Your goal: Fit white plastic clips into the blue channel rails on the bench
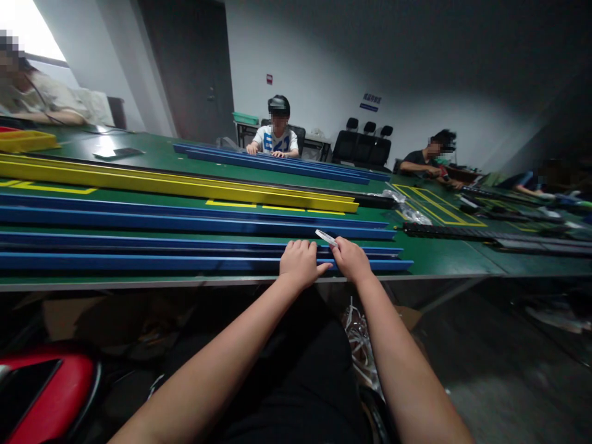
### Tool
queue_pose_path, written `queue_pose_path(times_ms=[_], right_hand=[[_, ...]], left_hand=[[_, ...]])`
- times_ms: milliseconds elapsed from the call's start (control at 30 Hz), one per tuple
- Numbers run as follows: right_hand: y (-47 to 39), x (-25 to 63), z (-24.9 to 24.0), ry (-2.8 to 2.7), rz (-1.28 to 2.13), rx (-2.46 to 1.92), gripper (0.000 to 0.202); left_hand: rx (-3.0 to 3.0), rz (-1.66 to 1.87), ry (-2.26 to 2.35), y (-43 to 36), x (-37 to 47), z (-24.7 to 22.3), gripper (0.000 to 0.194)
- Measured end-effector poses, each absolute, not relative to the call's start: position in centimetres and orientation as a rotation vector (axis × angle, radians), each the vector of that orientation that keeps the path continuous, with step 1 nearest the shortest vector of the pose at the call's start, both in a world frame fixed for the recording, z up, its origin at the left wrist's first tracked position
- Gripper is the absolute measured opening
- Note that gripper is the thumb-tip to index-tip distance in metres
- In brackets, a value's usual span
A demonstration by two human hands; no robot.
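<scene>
My left hand (300, 264) lies on the nearest long blue channel (208, 263), its fingers curled over the raised edge and its thumb stretched out toward the right. Just beside it, my right hand (352, 259) is closed around a thin, flat white piece (326, 238) that sticks out up and to the left. The kind of this white piece cannot be made out. The right hand is over the same blue channel near its right end. Behind it, a second blue channel (198, 223) runs parallel.
Farther back on the green table (444, 259) lie a yellow channel (185, 186) and more blue channels (277, 163). Clear plastic (414, 213) and black strips (462, 231) lie to the right. A person (277, 132) sits opposite; others work at both sides. A red seat (69, 382) stands lower left.
</scene>
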State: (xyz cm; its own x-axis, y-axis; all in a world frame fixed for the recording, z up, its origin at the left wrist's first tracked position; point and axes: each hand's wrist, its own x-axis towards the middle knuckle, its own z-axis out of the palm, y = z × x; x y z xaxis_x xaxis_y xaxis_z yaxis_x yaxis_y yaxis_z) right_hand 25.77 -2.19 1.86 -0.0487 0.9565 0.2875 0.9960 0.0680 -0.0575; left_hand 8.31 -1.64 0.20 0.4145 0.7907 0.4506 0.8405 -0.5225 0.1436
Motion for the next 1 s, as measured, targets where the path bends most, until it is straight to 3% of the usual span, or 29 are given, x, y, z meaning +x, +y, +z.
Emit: queue_pose_path(times_ms=[400,633,1000], right_hand=[[-0.7,22.2,2.2,-2.053,-0.174,-2.017,0.028],[-0.6,14.0,1.6,-2.126,-0.218,-1.935,0.025],[-1.1,14.0,0.6,-2.022,-0.330,-1.826,0.019]], left_hand=[[-2.593,-0.797,-1.382,-1.6,3.8,-0.4,0.061],[-2.440,-0.661,-1.635,-0.7,-5.2,0.0,0.081],[-2.345,-0.810,-1.593,-1.8,-5.5,-0.2,0.067]])
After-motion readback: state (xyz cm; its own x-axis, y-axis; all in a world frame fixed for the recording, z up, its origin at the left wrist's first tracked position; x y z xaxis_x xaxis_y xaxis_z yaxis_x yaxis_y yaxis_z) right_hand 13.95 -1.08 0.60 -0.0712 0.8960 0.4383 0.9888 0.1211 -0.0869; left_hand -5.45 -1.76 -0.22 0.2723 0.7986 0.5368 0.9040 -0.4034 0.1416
